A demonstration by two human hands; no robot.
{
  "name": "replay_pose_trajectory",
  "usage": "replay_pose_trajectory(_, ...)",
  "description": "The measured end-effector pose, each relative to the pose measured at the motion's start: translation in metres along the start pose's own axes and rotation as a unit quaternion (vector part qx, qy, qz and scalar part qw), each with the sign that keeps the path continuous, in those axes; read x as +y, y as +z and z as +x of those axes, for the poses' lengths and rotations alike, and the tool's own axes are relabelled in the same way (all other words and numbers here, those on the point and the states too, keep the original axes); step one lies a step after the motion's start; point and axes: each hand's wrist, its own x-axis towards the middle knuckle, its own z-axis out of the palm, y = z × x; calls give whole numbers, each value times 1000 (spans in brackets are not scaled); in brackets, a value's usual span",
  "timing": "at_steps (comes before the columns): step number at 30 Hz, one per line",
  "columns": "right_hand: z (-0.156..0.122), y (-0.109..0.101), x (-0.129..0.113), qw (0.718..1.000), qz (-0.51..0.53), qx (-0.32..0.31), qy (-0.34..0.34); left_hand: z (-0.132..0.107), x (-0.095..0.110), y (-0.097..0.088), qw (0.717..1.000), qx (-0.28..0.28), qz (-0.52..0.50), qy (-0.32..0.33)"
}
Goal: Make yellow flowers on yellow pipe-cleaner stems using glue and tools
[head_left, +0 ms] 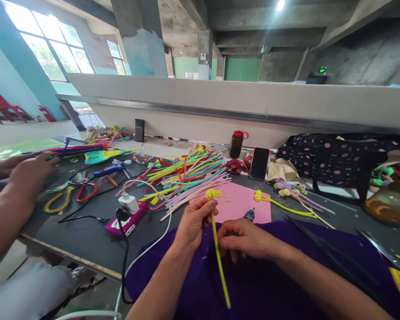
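My left hand (195, 220) pinches a yellow pipe cleaner (222, 269) just below its coiled, flower-like yellow head (212, 194). The stem hangs down over a dark purple cloth (253, 289). Right beside the stem is my right hand (245, 240), fingers curled and closed; whatever is between them is hidden. Beyond the hands lies a pink sheet (236, 200) with small yellow scraps. A second yellow pipe-cleaner piece (286, 207) with a knotted head rests across the sheet's right edge. Behind my right hand a dark blue pointed object (250, 215) shows in part.
A pile of coloured pipe cleaners (186, 171) spreads behind the sheet. To the left are a purple power strip (126, 222) with cables, pliers (86, 192) and a co-worker's hand (31, 171). A phone (259, 163), a bottle (236, 144) and a patterned bag (323, 160) stand along the back.
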Motion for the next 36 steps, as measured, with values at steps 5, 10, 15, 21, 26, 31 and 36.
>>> replay_pose_trajectory(5, -7, -7, -4, 997, -68, -29, -11, 4, 5, -13, 998, 2, -56, -2)
replay_pose_trajectory(10, -5, -39, -7, 991, -125, 43, -21, 2, 9, -29, 994, -1, -109, 2)
replay_pose_trajectory(15, 33, -73, 1, 910, -407, 76, -14, 0, 7, -28, 990, 16, -138, 1)
replay_pose_trajectory(21, 100, -82, 7, 843, -529, 92, -37, 1, 1, -21, 994, 41, -96, -34)
replay_pose_trajectory(26, 138, -72, 11, 807, -583, 85, -43, 3, 1, -22, 993, 63, -93, -48)
replay_pose_trajectory(31, 143, -80, 11, 794, -603, 61, -39, 3, 2, -24, 991, 55, -114, -36)
replay_pose_trajectory(36, 121, -94, 7, 796, -598, 88, -37, 2, 2, -25, 991, 48, -118, -32)
